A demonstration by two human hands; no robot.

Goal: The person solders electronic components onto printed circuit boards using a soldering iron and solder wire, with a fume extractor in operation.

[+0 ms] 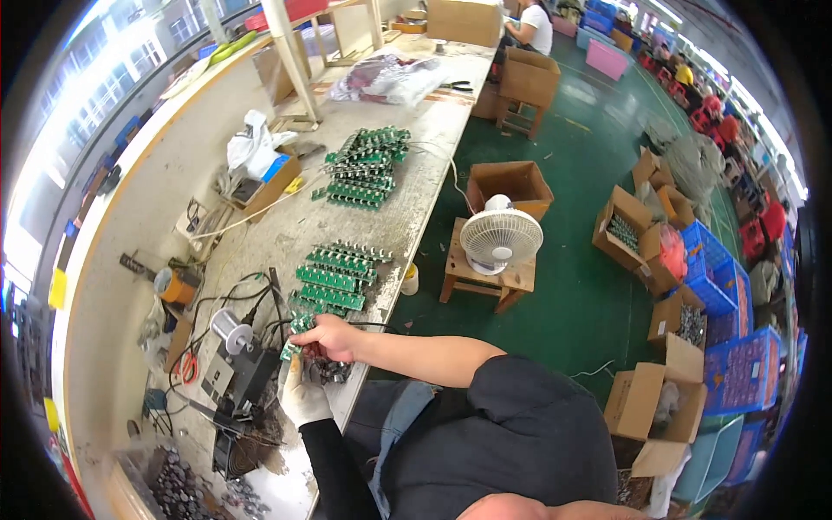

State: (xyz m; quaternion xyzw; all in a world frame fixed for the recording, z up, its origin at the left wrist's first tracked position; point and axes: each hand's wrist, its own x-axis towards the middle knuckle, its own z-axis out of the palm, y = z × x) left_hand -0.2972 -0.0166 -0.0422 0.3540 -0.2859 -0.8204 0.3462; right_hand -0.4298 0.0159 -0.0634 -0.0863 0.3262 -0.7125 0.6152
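A small green circuit board (290, 350) is between my two hands at the near end of the bench. My bare right hand (332, 339) pinches its upper part from the right. Wearing a white glove, my left hand (303, 394) has its fingers closed at the board's lower end. Just beyond the hands lies a stack of green circuit board strips (334, 279) with rows of metal parts on them. Beneath and beside my right hand sit small dark metal parts (334, 371), partly hidden.
A second pile of board strips (364, 169) lies farther along the bench. Left of my hands are a solder wire spool (231, 331), a dark box-shaped device (251, 379) and tangled cables. A white fan (500, 236) stands on a wooden stool to the right. Cardboard boxes (654, 403) line the floor.
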